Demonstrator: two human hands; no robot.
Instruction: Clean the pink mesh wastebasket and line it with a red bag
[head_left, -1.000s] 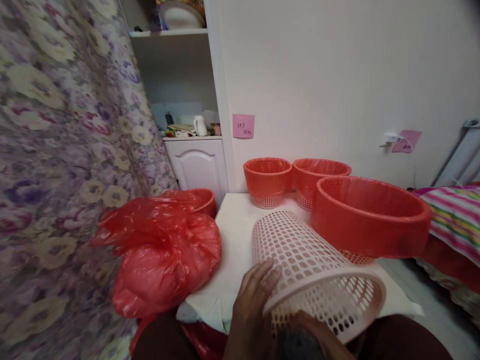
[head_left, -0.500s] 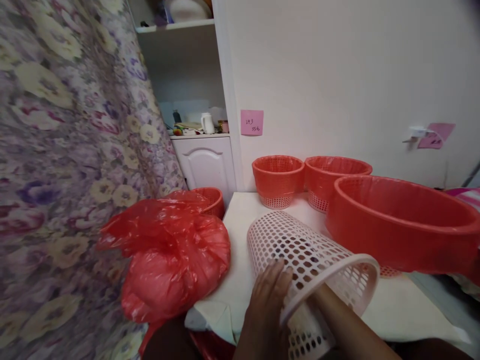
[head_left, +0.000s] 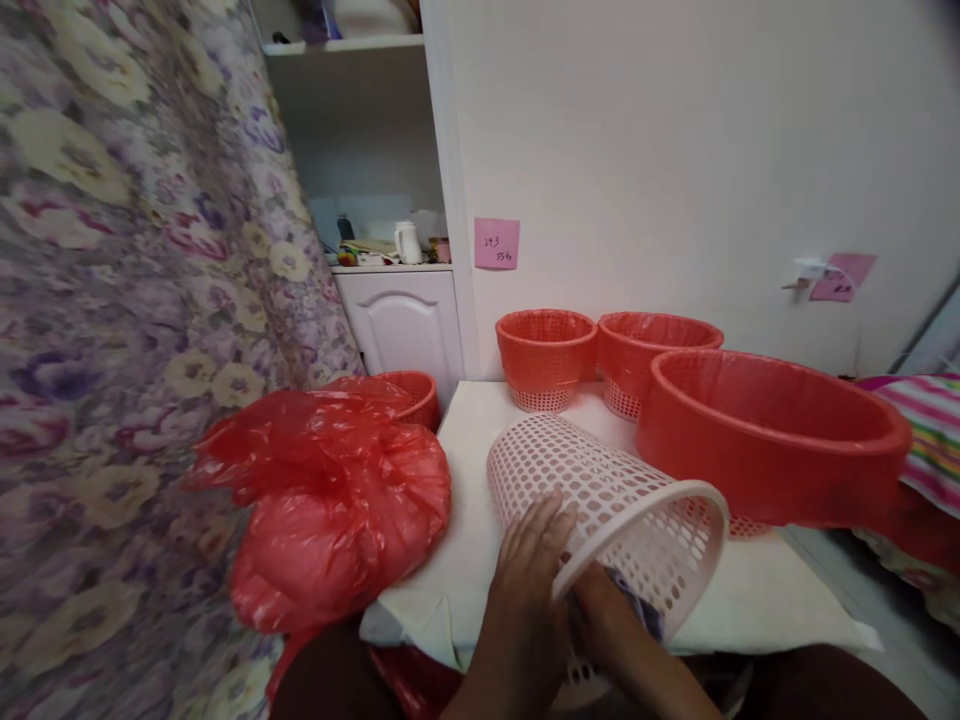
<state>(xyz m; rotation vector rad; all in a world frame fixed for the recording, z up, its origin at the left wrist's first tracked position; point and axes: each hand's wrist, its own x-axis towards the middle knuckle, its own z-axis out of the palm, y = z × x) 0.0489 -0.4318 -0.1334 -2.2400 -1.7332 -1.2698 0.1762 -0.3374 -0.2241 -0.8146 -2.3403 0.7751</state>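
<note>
A pale pink plastic basket (head_left: pixel 559 455) with a holed wall lies tilted on its side, its mouth toward me and to the right. My left hand (head_left: pixel 529 560) presses along the outside of it near the rim, fingers over the holes, holding it. At the basket's mouth is my right hand (head_left: pixel 600 605), closed around a dark bluish-grey cloth (head_left: pixel 639 603). Part of the cloth hangs inside the lower rim; its full shape is hidden by the hand.
Red-lined baskets (head_left: pixel 546 345) stand along the table's back, with a larger red-lined basket (head_left: pixel 772 450) at right. A full red plastic bag (head_left: pixel 337 520) bulges at the left edge of the cream-covered table (head_left: pixel 469 480). A flowered curtain (head_left: pixel 150 300) hangs left.
My right hand, deep inside the basket before, has drawn back to its mouth with the dark cloth in it. My left hand stays on the basket. The view has turned slightly right.
</note>
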